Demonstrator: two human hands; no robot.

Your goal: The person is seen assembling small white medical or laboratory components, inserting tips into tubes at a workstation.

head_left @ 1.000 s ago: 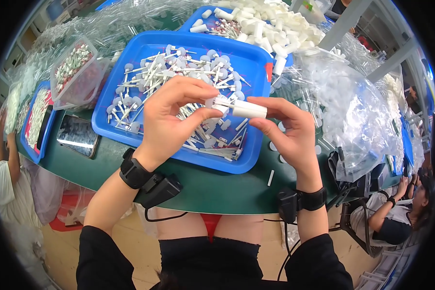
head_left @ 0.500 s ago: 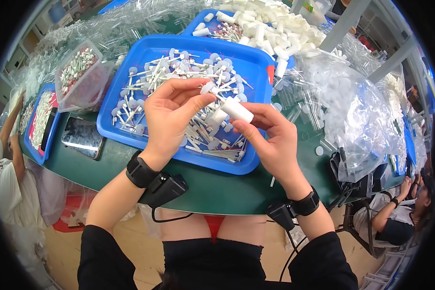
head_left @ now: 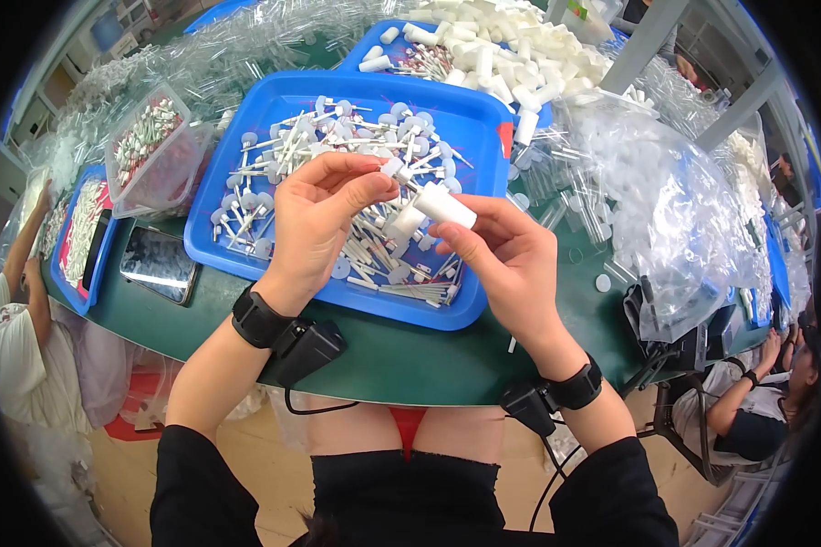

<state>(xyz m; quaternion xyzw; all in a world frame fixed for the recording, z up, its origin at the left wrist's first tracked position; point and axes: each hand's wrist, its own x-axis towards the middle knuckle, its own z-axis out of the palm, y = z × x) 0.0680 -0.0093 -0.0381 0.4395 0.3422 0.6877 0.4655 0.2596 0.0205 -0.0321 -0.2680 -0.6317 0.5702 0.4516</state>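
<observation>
Above the blue tray (head_left: 246, 264), my left hand (head_left: 312, 219) pinches a small stemmed piece with a pale translucent disc (head_left: 393, 169). Its thin stem points toward a white cylinder (head_left: 445, 206) in my right hand (head_left: 513, 260). The stem's tip meets or lies close to the cylinder's near end; whether it is inside I cannot tell. A second white cylinder (head_left: 408, 221) shows just below the first, by my right fingertips, apparently in the same hand. Many white stems with pale discs (head_left: 397, 128) lie jumbled in the tray under both hands.
Behind the tray are piled white cylinders (head_left: 483, 59). A clear plastic tub (head_left: 150, 150) of small red-and-white parts and a phone (head_left: 159, 262) lie left. Clear tubes (head_left: 586, 205) and a plastic bag (head_left: 680, 228) are right. Co-workers sit at both sides.
Both hands keep their grips and have barely moved. The disc piece and the white cylinder have shifted very slightly. The view has moved a little.
</observation>
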